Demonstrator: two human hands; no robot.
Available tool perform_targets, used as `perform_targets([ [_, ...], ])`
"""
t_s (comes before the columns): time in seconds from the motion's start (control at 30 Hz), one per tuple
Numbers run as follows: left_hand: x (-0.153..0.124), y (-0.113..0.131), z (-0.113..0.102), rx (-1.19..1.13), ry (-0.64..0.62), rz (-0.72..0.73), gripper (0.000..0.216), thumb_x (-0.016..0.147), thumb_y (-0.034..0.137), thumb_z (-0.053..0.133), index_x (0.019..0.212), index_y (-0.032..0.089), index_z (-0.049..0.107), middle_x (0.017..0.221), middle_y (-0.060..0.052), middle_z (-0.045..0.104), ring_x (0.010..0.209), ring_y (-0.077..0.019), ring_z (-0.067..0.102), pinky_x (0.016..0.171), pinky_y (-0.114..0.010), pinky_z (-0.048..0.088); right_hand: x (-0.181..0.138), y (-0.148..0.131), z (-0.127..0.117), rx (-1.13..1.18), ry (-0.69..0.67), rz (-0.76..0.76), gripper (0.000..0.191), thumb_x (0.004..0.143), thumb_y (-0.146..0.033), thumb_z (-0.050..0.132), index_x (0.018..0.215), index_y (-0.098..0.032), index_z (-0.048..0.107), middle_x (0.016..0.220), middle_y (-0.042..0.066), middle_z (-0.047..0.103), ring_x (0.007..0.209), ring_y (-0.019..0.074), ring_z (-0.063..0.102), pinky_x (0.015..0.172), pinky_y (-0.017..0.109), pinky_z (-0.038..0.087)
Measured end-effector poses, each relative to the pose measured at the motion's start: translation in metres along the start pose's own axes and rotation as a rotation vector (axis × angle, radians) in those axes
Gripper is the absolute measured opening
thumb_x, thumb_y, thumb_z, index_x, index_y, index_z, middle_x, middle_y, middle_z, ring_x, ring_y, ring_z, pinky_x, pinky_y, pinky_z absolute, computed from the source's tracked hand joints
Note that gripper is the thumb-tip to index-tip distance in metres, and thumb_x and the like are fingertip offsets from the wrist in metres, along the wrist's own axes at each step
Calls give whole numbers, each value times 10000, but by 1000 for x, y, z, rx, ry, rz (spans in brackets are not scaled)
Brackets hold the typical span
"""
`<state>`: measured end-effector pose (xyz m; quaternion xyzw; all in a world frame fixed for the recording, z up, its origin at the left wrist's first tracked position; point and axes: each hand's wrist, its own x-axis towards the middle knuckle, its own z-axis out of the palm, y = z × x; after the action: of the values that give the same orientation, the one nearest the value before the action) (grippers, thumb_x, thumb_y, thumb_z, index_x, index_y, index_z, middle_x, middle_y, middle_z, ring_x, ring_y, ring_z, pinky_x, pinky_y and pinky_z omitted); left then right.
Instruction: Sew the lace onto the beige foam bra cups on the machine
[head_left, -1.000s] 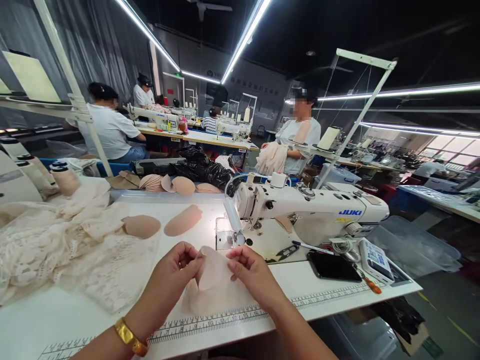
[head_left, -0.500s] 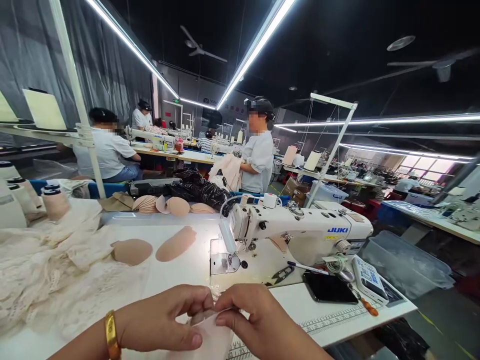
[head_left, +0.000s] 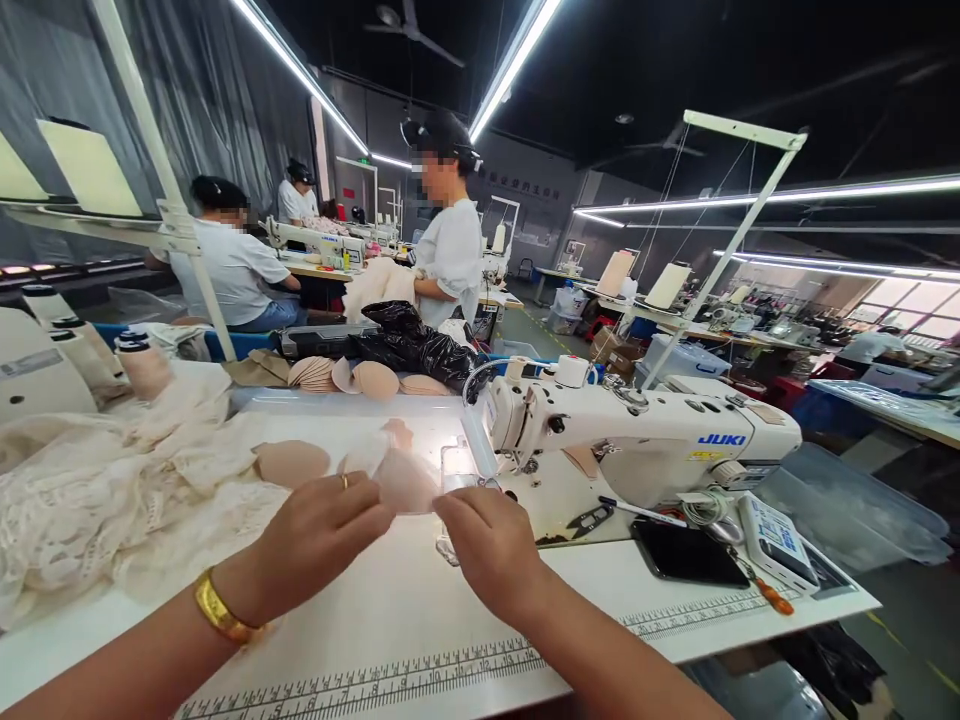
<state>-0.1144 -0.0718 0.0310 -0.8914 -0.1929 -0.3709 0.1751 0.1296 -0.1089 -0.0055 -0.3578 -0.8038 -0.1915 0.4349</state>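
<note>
My left hand (head_left: 319, 535) and my right hand (head_left: 487, 545) both pinch a thin beige fabric piece (head_left: 401, 478), holding it stretched between them above the white sewing table (head_left: 390, 620). The piece hangs just left of the needle area of the white JUKI sewing machine (head_left: 645, 440). My left wrist wears a gold bangle. A beige foam cup (head_left: 292, 462) lies flat on the table beyond my left hand.
A heap of cream lace fabric (head_left: 97, 490) covers the table's left side. Stacked foam cups (head_left: 352, 376) and a black plastic bag (head_left: 412, 345) sit at the back. A phone (head_left: 688, 565), snips (head_left: 589, 520) and a control box (head_left: 776, 540) lie right. A person (head_left: 450, 250) carrying fabric stands behind.
My hands have moved forward from the table's near edge toward the machine's needle, carrying the beige piece. The standing person behind has walked further left.
</note>
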Motion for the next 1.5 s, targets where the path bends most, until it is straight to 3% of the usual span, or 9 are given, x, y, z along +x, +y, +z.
perform_targets([
  [0.2, -16, 22, 28, -205, -454, -26, 111, 956, 113, 583, 933, 222, 589, 905, -19, 657, 762, -213, 599, 665, -334, 443, -39, 33, 10, -52, -334, -248, 225, 1014, -69, 549, 857, -209, 627, 812, -14, 707, 681, 154, 560, 611, 295, 389],
  [0.3, 0, 21, 40, -226, -479, -61, 220, 905, 86, 658, 1082, 207, 614, 1100, -66, 680, 979, -270, 629, 831, -383, 495, -47, 50, 6, -2, -381, -267, 221, 1042, -100, 552, 865, -202, 635, 850, -14, 714, 710, 151, 563, 634, 289, 395],
  [0.47, 7, 13, 58, -123, -578, -79, 209, 922, 58, 628, 778, 195, 565, 808, -29, 628, 680, -212, 540, 616, -341, 390, -52, 65, 7, 54, -344, -214, 240, 1068, -107, 512, 903, -215, 650, 912, -21, 737, 788, 155, 597, 696, 282, 427],
  [0.6, 10, 18, 57, -204, -529, -23, 263, 938, 204, 710, 730, 197, 550, 865, -41, 643, 763, -231, 546, 680, -355, 419, -55, 67, 8, 69, -363, -150, 238, 1067, -115, 512, 907, -219, 653, 922, -21, 737, 849, 158, 617, 744, 271, 443],
  [0.7, 22, 19, 61, -278, -507, -27, 275, 1029, 153, 546, 757, 191, 560, 929, -47, 661, 846, -226, 572, 736, -345, 442, -55, 69, 6, 64, -400, -156, 245, 1053, -96, 509, 895, -219, 651, 908, -16, 727, 857, 160, 617, 741, 262, 438],
  [0.9, 30, 3, 87, -193, -643, -268, 255, 1053, 235, 516, 820, 193, 609, 921, -72, 642, 810, -249, 585, 717, -370, 447, -53, 71, 1, 67, -496, -67, 266, 1002, -40, 489, 881, -219, 645, 888, -15, 698, 819, 158, 601, 672, 252, 436],
  [1.13, 21, 5, 91, -203, -490, -265, 225, 982, 129, 485, 1131, 173, 648, 1388, -185, 588, 1172, -335, 594, 915, -469, 521, -49, 71, 1, 163, -505, -6, 255, 1013, -35, 499, 948, -218, 665, 1005, 7, 742, 931, 165, 651, 755, 245, 503],
  [1.4, 25, -13, 99, -118, -507, -450, 301, 1024, 187, 427, 772, 193, 593, 791, -69, 621, 731, -248, 575, 663, -384, 448, -45, 70, -6, 212, -537, 40, 283, 1036, -53, 495, 987, -246, 696, 1026, 7, 745, 980, 165, 662, 769, 248, 520],
  [1.5, 28, -14, 98, -118, -357, -450, 285, 1050, 169, 390, 854, 192, 596, 883, -71, 648, 826, -249, 600, 731, -391, 476, -45, 70, -5, 215, -534, 36, 276, 1026, -40, 503, 985, -241, 688, 1042, 5, 749, 993, 164, 664, 784, 250, 525],
])
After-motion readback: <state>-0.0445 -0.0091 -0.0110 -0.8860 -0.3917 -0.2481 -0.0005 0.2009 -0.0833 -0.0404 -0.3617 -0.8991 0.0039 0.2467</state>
